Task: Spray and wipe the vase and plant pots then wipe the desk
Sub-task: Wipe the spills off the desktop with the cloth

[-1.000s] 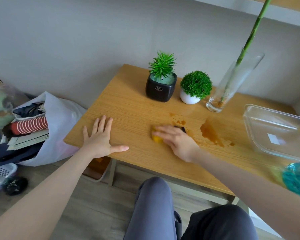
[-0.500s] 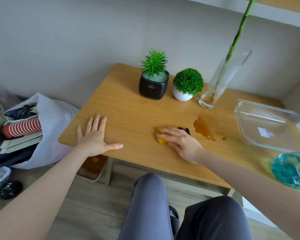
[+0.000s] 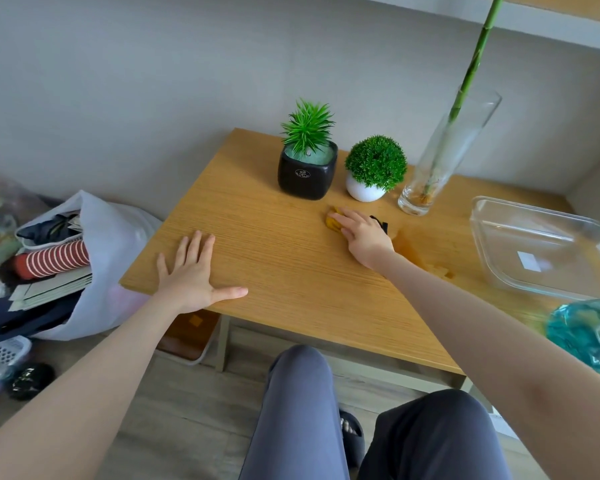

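- A yellow cloth [image 3: 334, 220] lies on the wooden desk [image 3: 284, 258], just in front of the white pot [image 3: 364, 192]; the right hand [image 3: 362, 233] presses it flat, fingers straight.
- The left hand [image 3: 191, 275] rests spread on the desk's near-left corner, holding nothing.
- The black pot [image 3: 307, 176] holds a spiky plant; the white pot holds a round bush.
- The glass vase [image 3: 440, 161] holds one green stalk.
- A clear dish [image 3: 534, 247] stands at the right.
- A wet patch [image 3: 416, 254] lies beside the right wrist.

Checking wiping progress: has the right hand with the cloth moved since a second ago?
Yes. The right hand has pushed the yellow cloth away from the near desk edge, toward the white pot, now just in front of it.
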